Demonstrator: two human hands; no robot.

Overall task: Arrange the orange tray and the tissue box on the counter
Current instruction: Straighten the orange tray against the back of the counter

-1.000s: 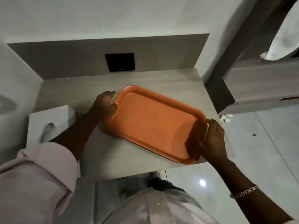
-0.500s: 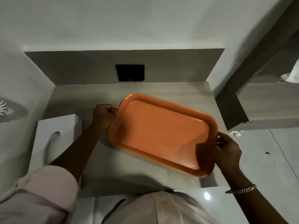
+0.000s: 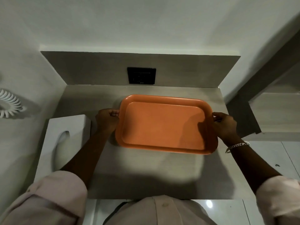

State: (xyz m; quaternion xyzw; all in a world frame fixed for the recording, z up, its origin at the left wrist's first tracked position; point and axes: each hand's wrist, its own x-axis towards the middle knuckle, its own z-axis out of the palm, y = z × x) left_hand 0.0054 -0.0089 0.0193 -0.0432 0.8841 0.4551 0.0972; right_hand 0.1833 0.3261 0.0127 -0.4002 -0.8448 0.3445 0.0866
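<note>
The empty orange tray (image 3: 164,125) lies on the grey counter (image 3: 146,176), its long sides nearly parallel to the back panel. My left hand (image 3: 107,119) grips the tray's left short rim. My right hand (image 3: 224,125), with a bracelet on its wrist, holds the right short rim. The white tissue box (image 3: 65,137) stands at the counter's left edge, just left of my left forearm, with an oval slot on top. Box and tray do not touch.
A black wall socket (image 3: 141,75) sits in the grey back panel behind the tray. A white round vent (image 3: 9,103) is on the left wall. A wooden shelf unit (image 3: 272,111) stands to the right, and glossy floor tiles (image 3: 267,159) lie below it.
The tray has turned from a diagonal lie to nearly square with the back panel and moved to the right part of the counter. Both hands stayed on its short rims.
</note>
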